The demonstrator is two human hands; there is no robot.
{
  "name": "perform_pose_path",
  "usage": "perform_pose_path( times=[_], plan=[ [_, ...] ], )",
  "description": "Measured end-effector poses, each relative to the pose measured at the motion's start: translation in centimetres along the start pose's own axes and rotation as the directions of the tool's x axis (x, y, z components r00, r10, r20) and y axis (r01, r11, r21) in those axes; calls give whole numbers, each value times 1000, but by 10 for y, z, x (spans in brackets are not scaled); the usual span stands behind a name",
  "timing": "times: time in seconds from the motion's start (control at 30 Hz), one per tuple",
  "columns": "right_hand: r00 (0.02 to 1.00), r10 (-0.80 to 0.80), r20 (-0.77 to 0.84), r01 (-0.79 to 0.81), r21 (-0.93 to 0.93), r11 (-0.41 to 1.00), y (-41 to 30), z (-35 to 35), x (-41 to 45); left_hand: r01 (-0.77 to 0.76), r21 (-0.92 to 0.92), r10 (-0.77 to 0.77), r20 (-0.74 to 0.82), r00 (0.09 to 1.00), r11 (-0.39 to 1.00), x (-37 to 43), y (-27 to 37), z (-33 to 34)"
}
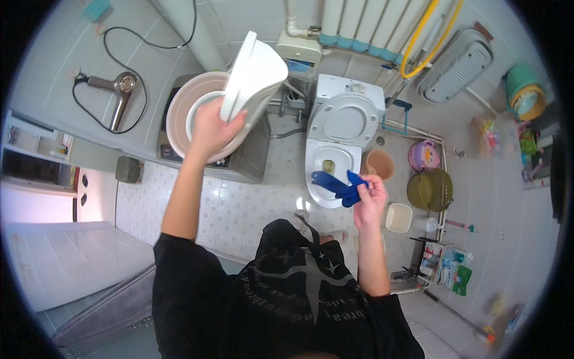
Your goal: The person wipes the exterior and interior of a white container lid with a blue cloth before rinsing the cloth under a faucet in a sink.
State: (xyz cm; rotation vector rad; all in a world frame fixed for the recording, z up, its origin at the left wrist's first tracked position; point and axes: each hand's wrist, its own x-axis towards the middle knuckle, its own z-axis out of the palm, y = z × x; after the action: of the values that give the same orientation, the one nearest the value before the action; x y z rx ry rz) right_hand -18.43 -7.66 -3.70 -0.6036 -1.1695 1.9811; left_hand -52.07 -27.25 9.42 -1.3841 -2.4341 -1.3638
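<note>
My left hand (pixel 215 128) grips the rim of a white plastic basin (pixel 258 67), tilted on its side above the washing machine (pixel 251 157). Under it, a pale pink tub (pixel 179 112) with a white basin (pixel 193 112) inside sits on the machine's top. My right hand (pixel 370 199) pinches a bunched dark blue cloth (pixel 347 190) between thumb and fingers. The cloth hangs over the front of the toilet bowl (pixel 334 155), whose seat and lid (pixel 345 119) are raised. Yellowish water shows in the bowl.
A peach bucket (pixel 380 164), a white square basin (pixel 398 217) and an olive bucket (pixel 430 190) stand right of the toilet. A hair dryer (pixel 120 96) hangs on the left wall. A yellow hose (pixel 415 49) hangs beside the radiator (pixel 358 27). A bottle rack (pixel 432 260) stands at right.
</note>
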Motion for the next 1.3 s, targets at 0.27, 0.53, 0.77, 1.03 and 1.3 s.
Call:
perform_pose_path(
  times=[0.27, 0.53, 0.77, 1.03, 1.3],
  plan=[
    [974, 166, 153, -121, -268, 956, 30, 41, -12, -74, 583, -41, 182, 982, 809, -28, -136, 12],
    [928, 280, 247, -190, -332, 924, 41, 47, -20, -9, 664, -181, 217, 959, 747, -54, -207, 55],
    [871, 373, 319, -268, -327, 906, 48, 34, -16, 42, 709, -282, 225, 933, 704, -50, -216, 68],
    [826, 403, 394, -242, -398, 885, 43, 25, 13, 241, 682, -498, 206, 842, 690, -50, -209, 77],
    [738, 494, 459, -304, -427, 851, 46, 26, 36, 468, 416, -498, -42, 866, 780, -63, -170, 61]
  ],
)
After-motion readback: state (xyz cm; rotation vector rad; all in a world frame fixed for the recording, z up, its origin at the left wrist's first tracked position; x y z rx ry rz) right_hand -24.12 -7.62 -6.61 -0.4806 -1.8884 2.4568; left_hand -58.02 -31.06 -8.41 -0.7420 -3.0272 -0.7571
